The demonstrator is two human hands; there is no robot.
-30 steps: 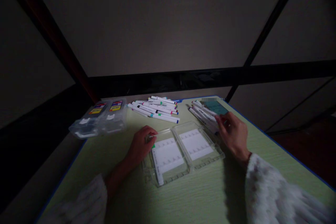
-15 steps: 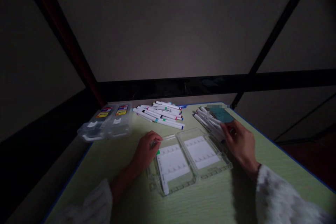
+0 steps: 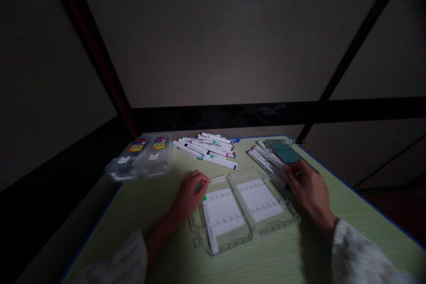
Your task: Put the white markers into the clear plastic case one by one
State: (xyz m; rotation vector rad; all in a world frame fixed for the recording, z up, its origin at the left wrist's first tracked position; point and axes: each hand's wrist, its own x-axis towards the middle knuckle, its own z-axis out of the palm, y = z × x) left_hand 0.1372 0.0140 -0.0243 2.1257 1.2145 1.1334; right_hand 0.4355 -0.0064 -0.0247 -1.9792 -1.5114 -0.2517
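An open clear plastic marker case (image 3: pixel 254 230) lies on the table with white inserts in both halves. One white marker (image 3: pixel 209 226) with a green end sits along the left side of its left half. My left hand (image 3: pixel 191 193) is closed on the case's upper left edge, fingers curled. Over at the right pile of white markers (image 3: pixel 262 159), my right hand (image 3: pixel 309 193) has thumb and fingers pinched together on a marker, largely hidden by the fingers. Beside that hand lies a flat, phone-like thing with a teal face (image 3: pixel 288 153), partly blurred out.
Another heap of white markers (image 3: pixel 209 148) with coloured ends lies at the back middle. Two closed clear cases (image 3: pixel 155 164) with yellow labels stand at the back left. The green table (image 3: pixel 266 262) has blue edges, and a panelled wall (image 3: pixel 226 53) rises behind it.
The camera view has shifted slightly, so everything sits a little lower and further right. My right hand stays at the right pile with fingers pinched; my left hand keeps its place on the case.
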